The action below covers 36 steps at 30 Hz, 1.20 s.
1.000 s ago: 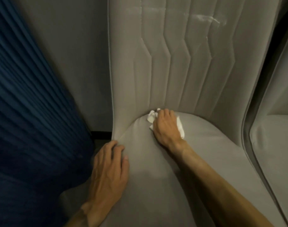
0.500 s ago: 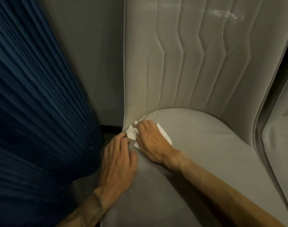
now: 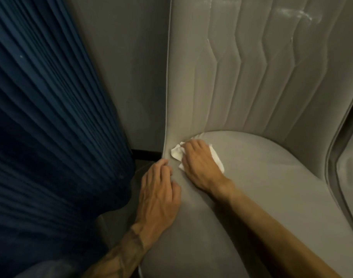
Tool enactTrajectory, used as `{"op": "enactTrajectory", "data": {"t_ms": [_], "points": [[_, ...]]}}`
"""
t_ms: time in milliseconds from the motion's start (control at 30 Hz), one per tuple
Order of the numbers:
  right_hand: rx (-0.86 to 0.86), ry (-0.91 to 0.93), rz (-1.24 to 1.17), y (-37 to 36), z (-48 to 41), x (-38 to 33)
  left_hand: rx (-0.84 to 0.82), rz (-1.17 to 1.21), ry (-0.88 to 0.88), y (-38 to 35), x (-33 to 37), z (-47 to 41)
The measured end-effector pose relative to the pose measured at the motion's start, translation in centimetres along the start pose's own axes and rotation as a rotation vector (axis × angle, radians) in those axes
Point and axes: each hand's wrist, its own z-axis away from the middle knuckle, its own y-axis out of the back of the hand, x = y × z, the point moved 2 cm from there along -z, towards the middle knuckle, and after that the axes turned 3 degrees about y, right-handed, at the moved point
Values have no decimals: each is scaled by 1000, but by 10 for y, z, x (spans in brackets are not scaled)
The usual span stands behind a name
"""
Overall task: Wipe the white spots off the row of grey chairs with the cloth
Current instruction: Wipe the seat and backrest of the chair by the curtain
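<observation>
Head view: right hand point(image 3: 199, 163) is pressing the cloth point(image 3: 176, 153) down with flat fingers point(image 3: 193, 145) into the grey chair point(image 3: 271, 197) seam, frame centre; left hand point(image 3: 159, 193) is lying relaxed on the seat edge, likely bracing it.

A grey chair point(image 3: 271, 197) fills the head view, its quilted backrest point(image 3: 241, 77) stitched in zigzag channels. The right grip point(image 3: 199, 167), a bare hand, presses a white cloth point(image 3: 177, 153) flat on the seat's back left corner, where the seat meets the backrest; cloth shows on both sides of the fingers. The left grip point(image 3: 157, 199) rests on the seat's left edge just beside it, fingertips at the seam. A white smear point(image 3: 292, 14) marks the upper backrest. A pleated blue curtain point(image 3: 41, 117) hangs at left, and a second grey chair point(image 3: 350, 177) stands at right.
</observation>
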Motion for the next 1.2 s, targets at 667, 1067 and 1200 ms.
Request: {"op": "enactTrajectory", "data": {"t_ms": [667,1067,1200], "points": [[-66,-189,143,20,15,61,-110,-97,-1,1,-1,-4],[-17,-319,199,19,15,68,-106,-242,-51,2,-2,-5],[2,-658,280,43,50,136,-105,-277,-95,4,1,-13]]}}
